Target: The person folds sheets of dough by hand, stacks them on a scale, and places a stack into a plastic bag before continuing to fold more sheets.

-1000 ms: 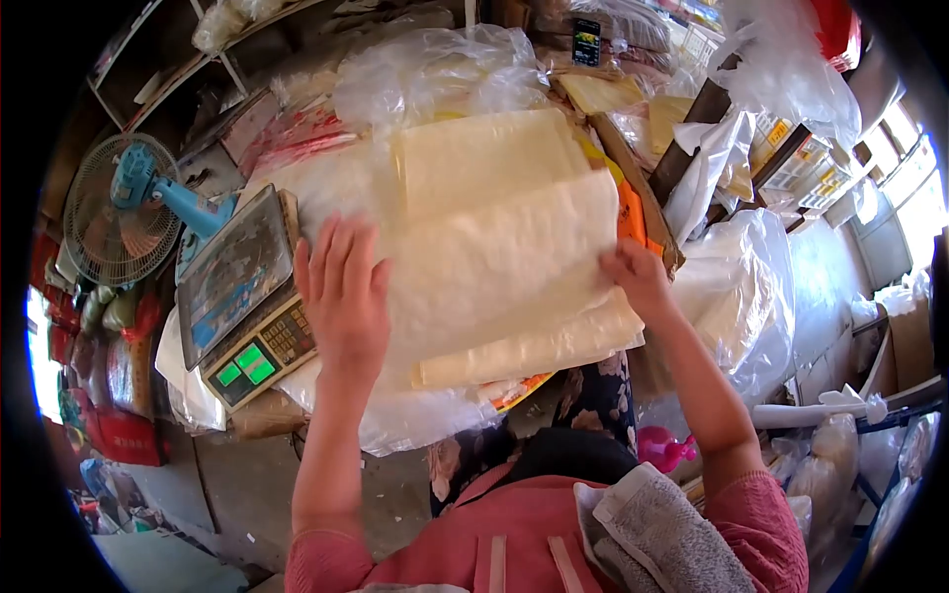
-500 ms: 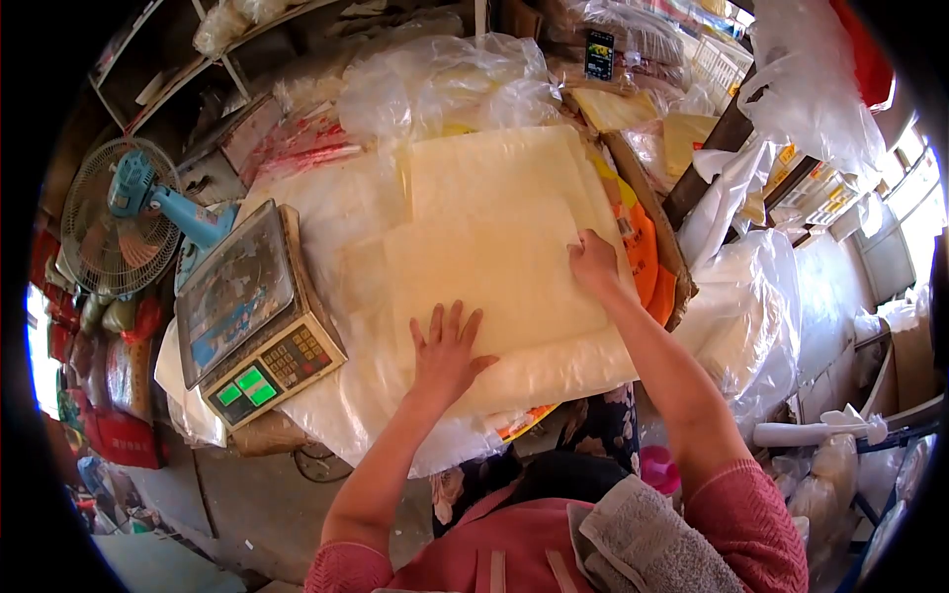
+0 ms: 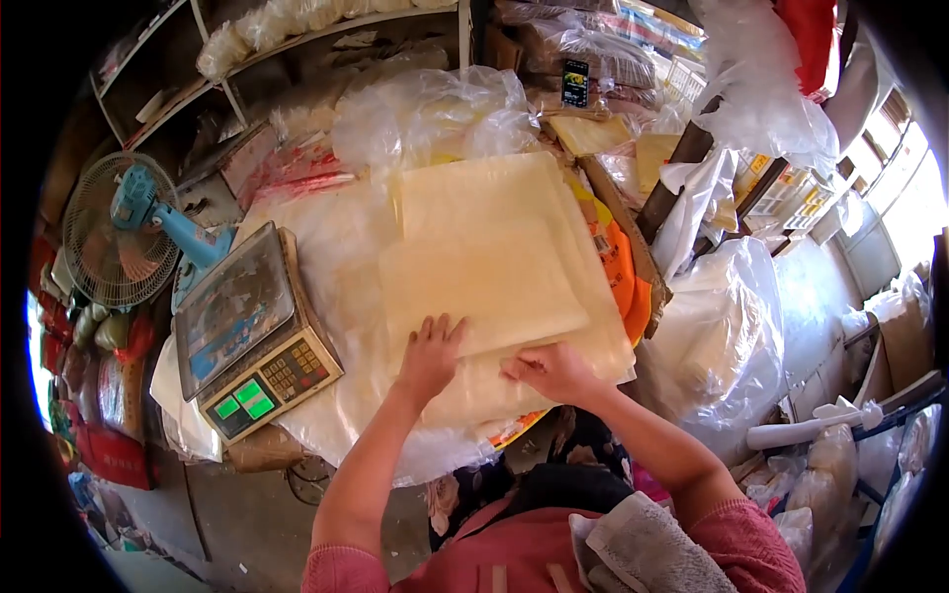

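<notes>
Clear plastic (image 3: 331,247) is spread beneath the work; on it, in the middle, a large pale sheet (image 3: 484,188) is laid flat. At far right a filled clear bag (image 3: 717,326) is seen, well apart from the hands. To the left a fan (image 3: 135,196) is set behind a scale (image 3: 237,311), whose display is lit green. A smaller pale sheet (image 3: 484,282) is laid over the large sheet, its near edge slightly slanted; whether it is a separate piece or a folded flap cannot be told. Orange packaging (image 3: 615,272) is half covered at the right edge. The left hand (image 3: 431,351) is rested, fingers apart, on the near left corner of the smaller sheet. The right hand (image 3: 554,371) is held just beside that near edge, fingers curled together; whether film is pinched cannot be told. Smoothing or edge-handling is judged to be in hand; steady left pressure and a light right grip seem called for. Farther back, a phone (image 3: 574,84) is propped upright.
</notes>
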`<state>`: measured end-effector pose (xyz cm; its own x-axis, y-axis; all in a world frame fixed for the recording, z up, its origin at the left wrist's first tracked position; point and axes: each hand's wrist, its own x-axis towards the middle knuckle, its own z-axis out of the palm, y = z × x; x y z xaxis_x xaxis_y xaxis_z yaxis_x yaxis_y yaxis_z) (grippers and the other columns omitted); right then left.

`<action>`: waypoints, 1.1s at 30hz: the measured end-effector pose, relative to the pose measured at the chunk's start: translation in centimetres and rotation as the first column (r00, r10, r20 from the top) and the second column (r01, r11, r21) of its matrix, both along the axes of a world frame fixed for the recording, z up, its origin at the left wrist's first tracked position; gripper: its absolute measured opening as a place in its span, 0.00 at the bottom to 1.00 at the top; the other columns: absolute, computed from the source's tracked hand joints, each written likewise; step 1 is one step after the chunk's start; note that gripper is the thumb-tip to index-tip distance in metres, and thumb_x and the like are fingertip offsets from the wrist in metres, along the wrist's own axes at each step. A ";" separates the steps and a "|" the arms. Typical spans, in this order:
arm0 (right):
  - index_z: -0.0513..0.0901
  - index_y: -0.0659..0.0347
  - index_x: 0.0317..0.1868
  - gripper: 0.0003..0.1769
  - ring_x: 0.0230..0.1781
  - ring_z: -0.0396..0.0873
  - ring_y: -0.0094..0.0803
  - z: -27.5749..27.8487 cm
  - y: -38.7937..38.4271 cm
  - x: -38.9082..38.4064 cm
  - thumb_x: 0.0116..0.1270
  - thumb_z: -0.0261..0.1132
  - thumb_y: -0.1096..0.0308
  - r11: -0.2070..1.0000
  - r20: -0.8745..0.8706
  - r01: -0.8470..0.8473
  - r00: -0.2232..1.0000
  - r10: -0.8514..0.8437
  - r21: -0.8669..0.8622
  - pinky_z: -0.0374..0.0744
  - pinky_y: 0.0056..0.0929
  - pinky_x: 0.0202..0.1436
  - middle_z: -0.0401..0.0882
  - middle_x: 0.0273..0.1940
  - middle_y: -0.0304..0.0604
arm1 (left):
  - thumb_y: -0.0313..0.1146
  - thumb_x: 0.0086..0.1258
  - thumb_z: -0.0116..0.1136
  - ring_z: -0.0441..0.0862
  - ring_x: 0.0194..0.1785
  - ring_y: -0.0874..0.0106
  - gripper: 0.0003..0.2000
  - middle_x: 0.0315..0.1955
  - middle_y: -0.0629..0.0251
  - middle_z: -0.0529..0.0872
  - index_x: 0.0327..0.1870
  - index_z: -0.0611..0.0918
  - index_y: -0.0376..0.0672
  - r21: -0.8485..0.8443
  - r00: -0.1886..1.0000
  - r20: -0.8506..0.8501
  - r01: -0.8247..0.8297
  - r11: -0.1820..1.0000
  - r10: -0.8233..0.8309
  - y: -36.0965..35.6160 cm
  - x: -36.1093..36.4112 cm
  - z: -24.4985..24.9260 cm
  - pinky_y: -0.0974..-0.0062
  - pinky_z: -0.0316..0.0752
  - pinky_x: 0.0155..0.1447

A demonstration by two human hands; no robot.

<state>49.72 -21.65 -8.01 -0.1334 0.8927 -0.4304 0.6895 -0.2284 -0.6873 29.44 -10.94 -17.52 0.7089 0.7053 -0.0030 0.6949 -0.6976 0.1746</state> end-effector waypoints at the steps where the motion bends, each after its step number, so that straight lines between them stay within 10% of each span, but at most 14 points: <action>1: 0.80 0.62 0.49 0.20 0.40 0.84 0.38 -2.8 -0.6 -0.1 0.69 0.59 0.53 0.964 -0.574 0.169 0.777 -0.259 -0.206 0.82 0.35 0.42 0.83 0.42 0.46 | 0.29 0.62 0.54 0.67 0.65 0.49 0.30 0.63 0.50 0.69 0.68 0.65 0.47 -0.010 0.999 0.032 0.007 1.000 -0.006 -0.1 0.1 0.4 0.54 0.67 0.63; 4: 0.80 0.63 0.48 0.22 0.35 0.83 0.35 -6.2 0.5 2.0 0.65 0.63 0.52 0.596 -0.676 0.537 0.062 -0.734 -0.597 0.82 0.33 0.41 0.83 0.42 0.44 | 0.29 0.62 0.54 0.70 0.62 0.49 0.28 0.60 0.50 0.73 0.66 0.68 0.48 -0.030 0.998 0.040 -0.040 0.999 0.041 -3.2 1.0 2.6 0.55 0.68 0.62; 5: 0.80 0.62 0.48 0.20 0.34 0.82 0.34 -6.7 1.0 2.6 0.65 0.63 0.54 0.564 -0.766 0.654 -0.039 -0.642 -0.505 0.81 0.33 0.39 0.83 0.41 0.43 | 0.31 0.62 0.56 0.66 0.66 0.51 0.31 0.63 0.50 0.69 0.69 0.64 0.50 -0.096 0.999 -0.031 -0.041 0.995 0.038 -4.3 1.4 3.5 0.55 0.66 0.64; 9: 0.80 0.63 0.48 0.18 0.35 0.81 0.34 0.6 2.9 1.8 0.67 0.61 0.58 0.644 -0.638 0.745 0.584 -0.502 0.176 0.78 0.34 0.37 0.83 0.42 0.45 | 0.39 0.60 0.64 0.57 0.71 0.51 0.43 0.69 0.48 0.59 0.74 0.51 0.49 -0.110 0.977 0.213 0.027 0.994 -0.003 -6.9 1.2 5.0 0.54 0.57 0.70; 13: 0.80 0.61 0.52 0.15 0.41 0.81 0.40 10.0 1.2 0.5 0.65 0.60 0.69 0.713 -0.216 0.139 0.976 0.017 0.687 0.79 0.34 0.43 0.83 0.45 0.48 | 0.35 0.55 0.71 0.54 0.73 0.59 0.50 0.71 0.52 0.56 0.74 0.47 0.42 -0.344 0.658 0.731 0.125 0.931 0.182 -6.2 -0.3 6.0 0.64 0.51 0.73; 16: 0.78 0.59 0.57 0.20 0.54 0.78 0.40 9.8 0.2 1.4 0.64 0.63 0.69 0.463 0.040 -0.266 0.896 0.442 0.846 0.76 0.34 0.57 0.80 0.53 0.45 | 0.36 0.59 0.68 0.56 0.73 0.63 0.47 0.71 0.52 0.55 0.74 0.48 0.41 -0.635 0.098 0.770 0.213 0.742 0.631 -4.8 -1.9 3.4 0.66 0.55 0.72; 18: 0.78 0.58 0.57 0.24 0.58 0.75 0.45 6.7 -1.0 2.4 0.58 0.65 0.72 0.486 0.161 -0.341 0.913 0.375 0.804 0.74 0.38 0.61 0.77 0.56 0.46 | 0.39 0.63 0.64 0.59 0.71 0.62 0.43 0.69 0.51 0.59 0.74 0.50 0.41 -0.643 0.203 0.748 -0.014 0.766 0.632 -3.9 -4.1 2.0 0.64 0.61 0.70; 21: 0.79 0.58 0.55 0.25 0.58 0.75 0.44 -0.9 -2.8 4.9 0.53 0.64 0.76 0.532 0.155 -0.296 0.943 0.293 0.793 0.73 0.37 0.61 0.79 0.54 0.45 | 0.33 0.67 0.56 0.65 0.69 0.63 0.24 0.64 0.55 0.69 0.64 0.67 0.40 -0.316 0.212 0.932 0.083 0.945 0.293 -3.6 -4.8 -0.2 0.62 0.61 0.71; 24: 0.81 0.60 0.50 0.27 0.55 0.77 0.40 -6.8 -5.0 6.4 0.46 0.62 0.86 0.701 -0.045 -0.149 0.967 0.250 0.697 0.74 0.33 0.59 0.82 0.49 0.44 | 0.23 0.60 0.57 0.67 0.69 0.61 0.14 0.55 0.56 0.80 0.47 0.82 0.43 -0.045 0.808 0.572 0.202 0.978 -0.141 -5.2 -7.2 0.2 0.58 0.53 0.73; 26: 0.82 0.62 0.48 0.20 0.50 0.79 0.36 -7.2 -5.5 7.2 0.51 0.65 0.81 0.894 -0.199 -0.037 0.970 0.139 0.446 0.75 0.29 0.56 0.83 0.45 0.45 | 0.20 0.54 0.58 0.78 0.57 0.61 0.11 0.43 0.60 0.86 0.38 0.84 0.42 -0.189 0.755 0.656 0.190 0.963 -0.020 -5.3 -6.9 -0.5 0.59 0.54 0.72; 28: 0.83 0.64 0.45 0.15 0.43 0.81 0.34 -7.8 -4.5 6.7 0.58 0.67 0.68 0.849 -0.267 0.456 0.881 -0.390 0.267 0.77 0.29 0.47 0.84 0.40 0.47 | 0.19 0.55 0.58 0.82 0.49 0.61 0.10 0.42 0.61 0.86 0.38 0.84 0.42 -0.378 0.664 0.728 0.182 0.908 0.170 -4.5 -7.0 -1.6 0.61 0.57 0.71; 29: 0.82 0.66 0.43 0.21 0.34 0.80 0.34 -11.1 -2.8 9.1 0.62 0.65 0.53 0.934 -0.188 0.351 0.924 -0.334 0.068 0.76 0.33 0.38 0.83 0.33 0.49 | 0.19 0.55 0.60 0.84 0.38 0.65 0.12 0.37 0.61 0.86 0.41 0.82 0.40 -0.664 0.643 0.547 -0.055 0.745 0.535 -4.8 -5.6 -0.4 0.65 0.63 0.67; 33: 0.79 0.68 0.36 0.24 0.29 0.79 0.43 -11.5 -0.3 7.7 0.63 0.61 0.49 0.833 -0.073 0.375 0.922 -0.379 0.408 0.74 0.39 0.34 0.79 0.26 0.52 | 0.31 0.56 0.66 0.82 0.46 0.61 0.24 0.44 0.48 0.82 0.55 0.75 0.36 -0.780 0.419 0.553 -0.044 0.624 0.720 -4.1 -3.4 0.2 0.61 0.65 0.65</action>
<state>57.40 -22.00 -19.54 0.2518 0.9676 -0.0176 0.6150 -0.1741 -0.7691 26.04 -15.03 -17.29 0.2686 0.9501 -0.1587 0.1629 0.1176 0.9796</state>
